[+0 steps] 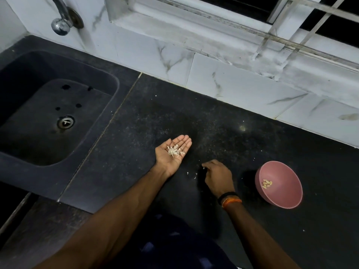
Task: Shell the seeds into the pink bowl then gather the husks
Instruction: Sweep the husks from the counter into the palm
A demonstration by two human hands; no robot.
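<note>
**Husks in the left palm, right hand down at the scraps**

Left hand (173, 152) held palm up over the dark speckled tabletop (223, 117), fingers straight and together, flat as a tray. A small heap of pale husks (175, 150) lies in the hollow of the palm. Nothing is gripped; the husks simply rest there.

Right hand (217, 176) is low on the tabletop, just right of the left wrist, back of the hand toward the camera, fingers curled downward. A pale fleck shows at the fingertips (204, 166), apparently pinched, though the fingers hide the contact. Black and orange bands (230, 199) circle the wrist.

Loose husk bits (194, 176) lie on the tabletop between the two hands, a few more scattered farther out.

Pink bowl (278, 188) sits on the tabletop to the right of the right hand, near but apart from it, its opening seen at a slant. A small cluster of shelled seeds (267, 184) lies inside, low on the inner wall.

Dark sink (48, 113) set in at far left, with a metal drain (65, 121) and a chrome tap (62, 20) above. White marbled wall tiles (213, 74) run behind; a barred window (291, 26) sits at upper right.
</note>
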